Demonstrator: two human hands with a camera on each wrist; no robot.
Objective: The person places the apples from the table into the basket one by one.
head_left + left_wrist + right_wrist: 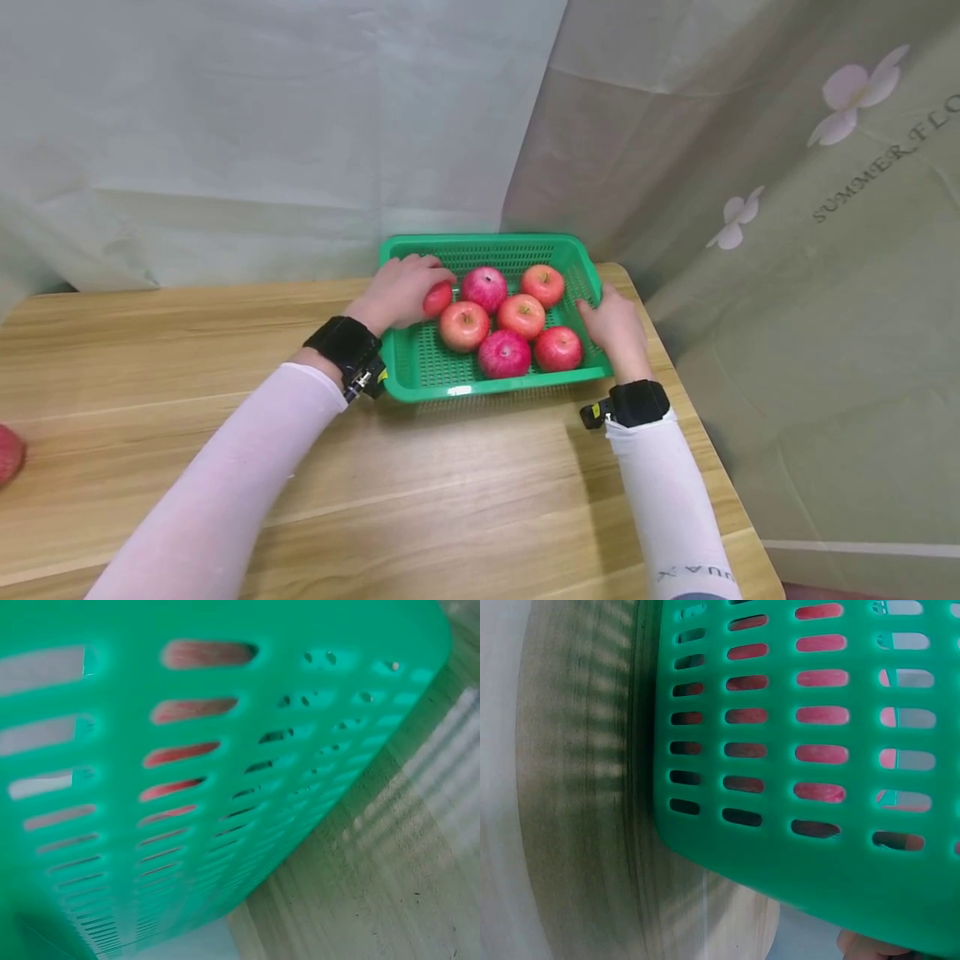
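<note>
A green slotted basket (480, 243) stands at the table's back right and holds several red apples (521, 315). My left hand (408, 287) reaches over the basket's left wall, its fingers curled round a red apple (439, 297) at the inner left side. My right hand (611, 321) grips the basket's right rim beside the nearest apple (558, 348). The left wrist view shows only the basket wall (120, 750), with red behind its slots. The right wrist view shows the basket wall (780, 847) from outside, with a fingertip (870, 946) below it.
The wooden table (450, 483) ends just right of the basket, its edge (720, 467) beside my right forearm. One more red apple (7, 454) lies at the far left. A pale curtain (262, 125) hangs close behind the basket.
</note>
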